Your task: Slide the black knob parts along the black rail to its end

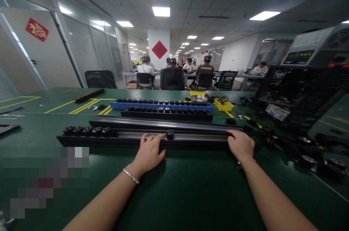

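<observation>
A long black rail [141, 144] with a metallic inner channel lies crosswise in front of me on the green table. Several round black modules [87, 131] sit in its left part, and a single black module [169, 134] stands in the channel near the middle. My left hand [149, 152] rests on the rail just left of that single module, fingers spread and the index fingertip close to it; contact is hard to tell. At the rail's right end, my right hand [241, 146] grips the edge with its fingers curled over. A second black rail [163, 123] lies directly behind.
Farther back stand a blue rail [160, 106] carrying several modules, a metal bowl [198, 98] and a yellow tray [223, 105]. Loose black parts [308, 151] spread along the right, beside an open black computer case [289, 96]. Several people sit in the background.
</observation>
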`<state>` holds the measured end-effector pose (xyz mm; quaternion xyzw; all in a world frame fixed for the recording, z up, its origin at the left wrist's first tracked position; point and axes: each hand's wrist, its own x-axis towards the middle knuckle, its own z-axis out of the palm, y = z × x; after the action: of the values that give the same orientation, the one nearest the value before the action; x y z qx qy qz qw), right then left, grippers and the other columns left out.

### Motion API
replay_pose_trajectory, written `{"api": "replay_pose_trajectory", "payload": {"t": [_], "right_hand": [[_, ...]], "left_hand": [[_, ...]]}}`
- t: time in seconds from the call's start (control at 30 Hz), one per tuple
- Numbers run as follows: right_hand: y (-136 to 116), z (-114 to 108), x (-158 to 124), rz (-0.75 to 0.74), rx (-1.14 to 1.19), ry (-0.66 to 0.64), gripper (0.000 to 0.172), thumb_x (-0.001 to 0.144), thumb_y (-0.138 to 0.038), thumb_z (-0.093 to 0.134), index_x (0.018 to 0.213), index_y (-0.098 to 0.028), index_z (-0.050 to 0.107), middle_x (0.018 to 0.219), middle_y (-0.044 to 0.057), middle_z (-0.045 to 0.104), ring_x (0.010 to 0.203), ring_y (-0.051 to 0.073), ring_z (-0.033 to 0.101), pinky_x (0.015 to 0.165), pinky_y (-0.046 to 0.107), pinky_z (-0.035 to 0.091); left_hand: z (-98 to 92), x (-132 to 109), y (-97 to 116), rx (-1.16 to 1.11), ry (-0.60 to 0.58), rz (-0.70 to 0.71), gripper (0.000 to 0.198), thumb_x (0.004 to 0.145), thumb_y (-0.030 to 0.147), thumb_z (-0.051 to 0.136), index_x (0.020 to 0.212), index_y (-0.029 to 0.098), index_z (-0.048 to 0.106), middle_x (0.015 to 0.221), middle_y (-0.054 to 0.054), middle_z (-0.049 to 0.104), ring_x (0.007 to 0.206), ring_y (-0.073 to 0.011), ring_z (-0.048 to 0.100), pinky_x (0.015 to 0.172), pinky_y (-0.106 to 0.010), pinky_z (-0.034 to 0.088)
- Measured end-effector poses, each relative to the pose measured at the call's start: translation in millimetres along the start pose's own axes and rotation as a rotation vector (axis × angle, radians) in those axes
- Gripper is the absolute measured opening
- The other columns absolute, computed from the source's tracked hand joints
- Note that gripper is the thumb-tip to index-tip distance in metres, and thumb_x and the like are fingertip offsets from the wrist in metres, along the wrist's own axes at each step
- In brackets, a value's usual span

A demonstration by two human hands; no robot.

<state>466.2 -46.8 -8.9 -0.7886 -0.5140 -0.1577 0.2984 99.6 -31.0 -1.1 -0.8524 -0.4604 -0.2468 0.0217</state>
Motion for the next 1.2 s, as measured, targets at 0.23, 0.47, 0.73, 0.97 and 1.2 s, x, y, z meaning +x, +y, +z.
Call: {"api": "replay_pose_trajectory", "payload": {"t": [0.23, 0.47, 0.73, 0.97, 1.2], "right_hand": [[-17, -4, -6, -0.093, 0.003, 0.044, 0.037, 0.076, -0.020, 0.038, 0.099, -0.017, 0.068, 0.107, 0.007, 0.066, 0.105, 0.023, 0.054, 0.093, 0.040, 0.037], [-82, -6, -30, -0.471, 0.183, -0.064, 0.037, 0.082, -0.020, 0.039, 0.109, -0.015, 0.063, 0.113, 0.008, 0.064, 0.109, 0.020, 0.052, 0.096, 0.035, 0.037], [-140, -4, -61, -0.573, 0.248, -0.267, 0.038, 0.085, -0.031, 0.042, 0.118, -0.018, 0.058, 0.124, 0.007, 0.058, 0.115, 0.020, 0.047, 0.100, 0.037, 0.033], [-185, 3, -60, -0.305, 0.289, -0.275, 0.042, 0.082, -0.040, 0.048, 0.117, -0.018, 0.058, 0.119, 0.009, 0.061, 0.113, 0.022, 0.050, 0.096, 0.037, 0.033], [-199, 4, -62, -0.203, 0.281, -0.247, 0.029, 0.077, -0.040, 0.055, 0.098, -0.020, 0.063, 0.106, 0.007, 0.065, 0.103, 0.023, 0.054, 0.090, 0.037, 0.034]], "left_hand": [[-3.3, 1, 2, -0.007, -0.047, 0.005, 0.049, 0.082, 0.036, 0.051, 0.128, 0.027, 0.039, 0.121, -0.003, 0.060, 0.108, -0.0236, 0.052, 0.106, -0.055, 0.013], [-4.4, 1, 3, 0.029, -0.061, 0.015, 0.048, 0.082, 0.041, 0.051, 0.127, 0.029, 0.040, 0.125, -0.002, 0.058, 0.107, -0.0253, 0.051, 0.104, -0.057, 0.016], [-2.8, 1, 5, 0.093, -0.030, 0.030, 0.045, 0.081, 0.041, 0.053, 0.123, 0.028, 0.044, 0.129, -0.003, 0.055, 0.107, -0.0259, 0.051, 0.103, -0.057, 0.018], [-1.1, 2, 3, 0.087, -0.023, 0.046, 0.044, 0.082, 0.040, 0.052, 0.124, 0.029, 0.045, 0.130, -0.003, 0.054, 0.109, -0.0262, 0.050, 0.103, -0.059, 0.016], [-2.1, 2, 4, 0.107, -0.047, 0.044, 0.046, 0.082, 0.040, 0.052, 0.126, 0.033, 0.044, 0.128, -0.002, 0.054, 0.109, -0.0263, 0.050, 0.103, -0.059, 0.016]]}}
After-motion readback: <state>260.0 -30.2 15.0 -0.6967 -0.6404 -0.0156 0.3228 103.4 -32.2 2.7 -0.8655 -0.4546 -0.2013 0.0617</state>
